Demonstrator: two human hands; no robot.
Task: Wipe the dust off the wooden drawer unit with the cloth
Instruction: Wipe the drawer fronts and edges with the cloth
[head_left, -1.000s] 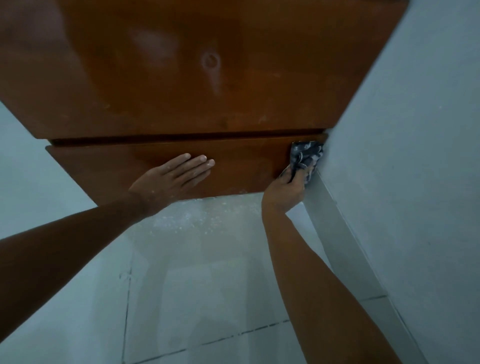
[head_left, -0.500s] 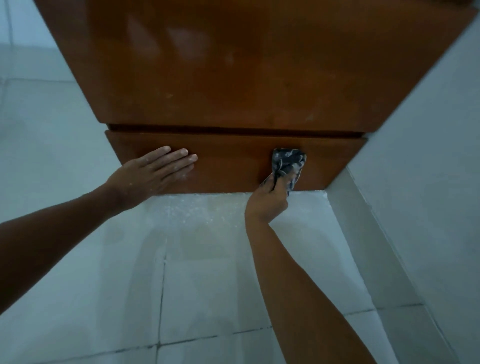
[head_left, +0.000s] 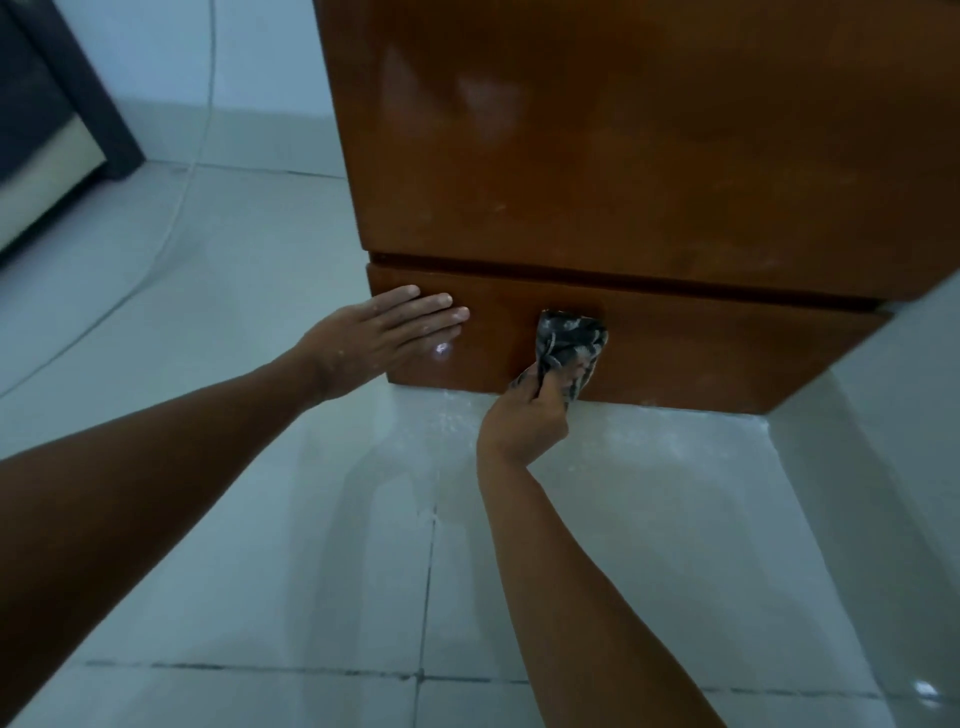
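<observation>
Glossy brown wood: drawer unit (head_left: 623, 156), standing on the floor against a pale wall (head_left: 924, 364) at its right. Bottom drawer front (head_left: 727, 353): closed, faint dust smears above it on the larger panel.
Cloth (head_left: 570, 343): dark, patterned, bunched; pressed on the bottom drawer front near its middle. One second back it sat at the drawer's right end by the wall, so the stroke runs leftward; the right portion is judged wiped, the left portion pending.
Right hand (head_left: 530, 415): fingers curled, pinching the cloth's lower folds.
Left hand (head_left: 384, 343): flat on the drawer's left end, fingers straight and pressed together, bracing.
Floor tiles (head_left: 311, 519): pale, white dust scattered beneath the unit.
White cable (head_left: 192, 156): trailing at left.
</observation>
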